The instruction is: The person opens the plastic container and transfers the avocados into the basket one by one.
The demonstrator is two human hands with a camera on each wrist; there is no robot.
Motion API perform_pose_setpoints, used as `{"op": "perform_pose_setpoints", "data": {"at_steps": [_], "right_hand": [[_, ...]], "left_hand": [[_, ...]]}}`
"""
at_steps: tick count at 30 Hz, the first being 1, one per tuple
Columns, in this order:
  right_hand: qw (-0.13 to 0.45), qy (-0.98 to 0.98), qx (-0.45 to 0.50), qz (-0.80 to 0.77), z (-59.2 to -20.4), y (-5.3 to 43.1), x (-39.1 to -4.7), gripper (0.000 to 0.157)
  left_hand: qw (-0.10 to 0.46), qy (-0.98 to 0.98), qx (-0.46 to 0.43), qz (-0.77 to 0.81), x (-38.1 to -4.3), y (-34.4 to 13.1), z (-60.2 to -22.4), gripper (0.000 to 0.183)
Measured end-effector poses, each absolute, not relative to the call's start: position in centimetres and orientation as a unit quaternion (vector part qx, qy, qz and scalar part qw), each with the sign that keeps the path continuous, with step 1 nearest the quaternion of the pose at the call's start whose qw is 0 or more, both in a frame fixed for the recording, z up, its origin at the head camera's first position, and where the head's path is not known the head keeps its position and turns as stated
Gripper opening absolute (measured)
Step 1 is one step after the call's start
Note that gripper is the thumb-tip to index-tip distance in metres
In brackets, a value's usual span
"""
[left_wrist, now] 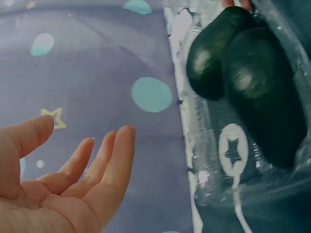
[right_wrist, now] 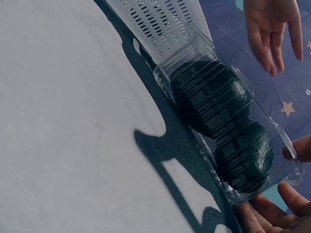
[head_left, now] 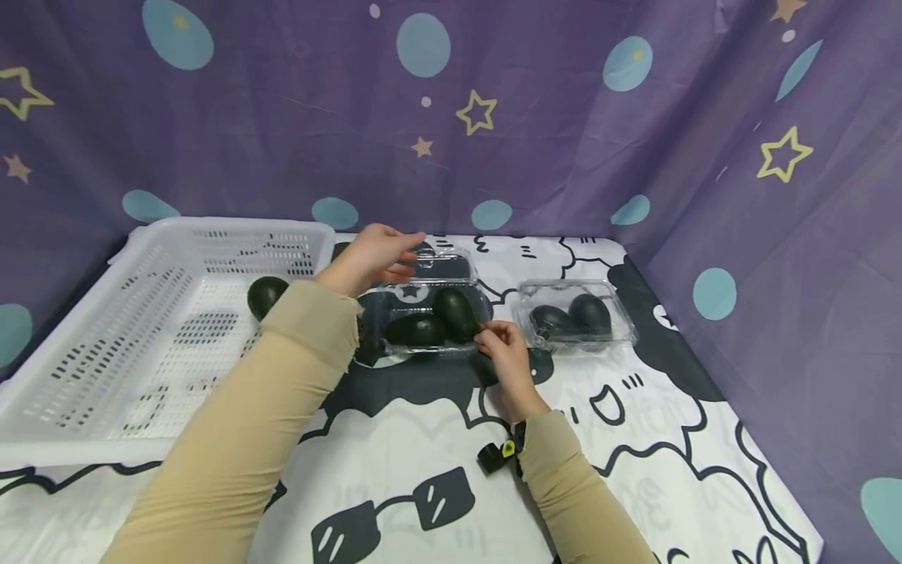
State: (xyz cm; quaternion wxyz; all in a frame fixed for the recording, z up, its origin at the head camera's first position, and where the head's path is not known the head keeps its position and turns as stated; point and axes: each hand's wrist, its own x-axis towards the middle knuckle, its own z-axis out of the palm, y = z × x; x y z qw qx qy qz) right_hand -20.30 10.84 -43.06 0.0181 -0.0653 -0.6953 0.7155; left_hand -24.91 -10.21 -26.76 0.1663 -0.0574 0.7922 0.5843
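A clear plastic clamshell box (head_left: pixel 380 301) stands with its lid (head_left: pixel 451 268) raised at the back. Two dark green avocados lie inside, one lengthwise (head_left: pixel 416 330) and one leaning beside it (head_left: pixel 455 313). My right hand (head_left: pixel 509 359) grips the box's right end between thumb (right_wrist: pixel 300 148) and fingers, which show at the edge of the right wrist view. Above the box's back left part hovers my left hand (head_left: pixel 375 254), holding nothing. Its fingers (left_wrist: pixel 121 153) are spread and slightly bent, apart from the box in the left wrist view.
To the left is a white slotted plastic basket (head_left: pixel 77 450) with a single avocado (head_left: pixel 266 296) visible in it. A second clear box (head_left: pixel 623 325) holding two avocados (head_left: pixel 589 315) stands on the right. Behind the patterned tablecloth (head_left: pixel 409 439) hangs a purple curtain (head_left: pixel 535 141).
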Motion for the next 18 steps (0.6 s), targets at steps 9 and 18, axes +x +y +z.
{"op": "perform_pose_setpoints", "data": {"at_steps": [9,18], "right_hand": [[0.021,-0.7,-0.064,0.711,-43.0,10.9,-20.3,0.032],[0.022,-0.7,-0.066,0.711,-43.1,10.6,-20.2,0.032]], "left_hand": [[0.18,0.775,-0.078,0.6,-25.2,-8.9,-29.0,0.063],[0.183,0.783,-0.085,0.588,-25.4,-7.5,-31.2,0.066]]}}
